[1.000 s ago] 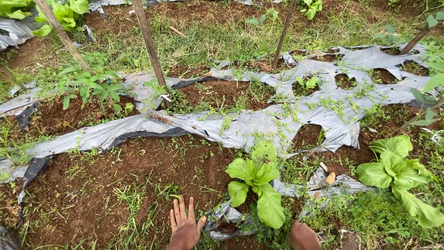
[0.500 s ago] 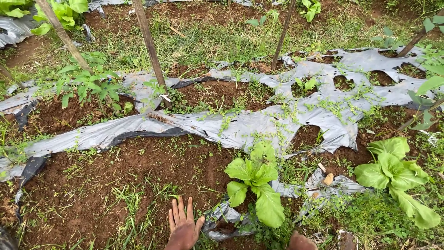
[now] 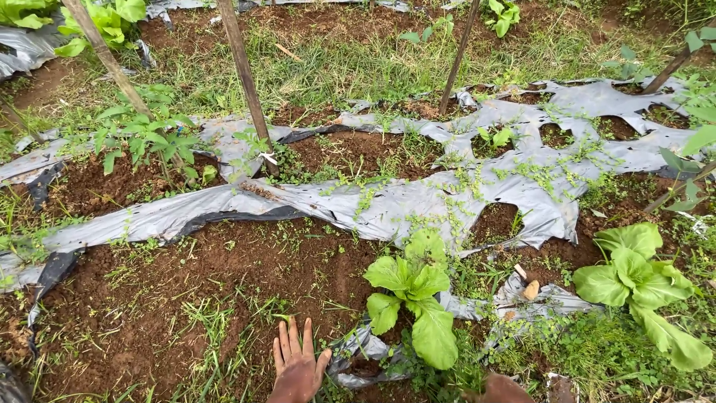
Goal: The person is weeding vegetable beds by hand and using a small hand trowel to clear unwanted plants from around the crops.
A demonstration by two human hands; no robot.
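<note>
An outdoor garden bed under even daylight. Reddish-brown soil (image 3: 224,283) covers the near ground, dotted with thin weeds. A torn grey plastic sheet (image 3: 418,201) with round holes runs across the middle from left to right. Wooden stakes (image 3: 246,78) stand tilted in the far half. A strip of grass (image 3: 358,67) lies beyond, with leafy plants at the far left.

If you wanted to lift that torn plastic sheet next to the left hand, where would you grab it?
Probably the crumpled loose edge of the plastic sheet, just right of the left hand. It bunches up off the soil there, so fingers could pinch a fold. Come from the left, over bare soil: the leafy plant crowds its right side. Only a sliver of the right hand shows.
</note>
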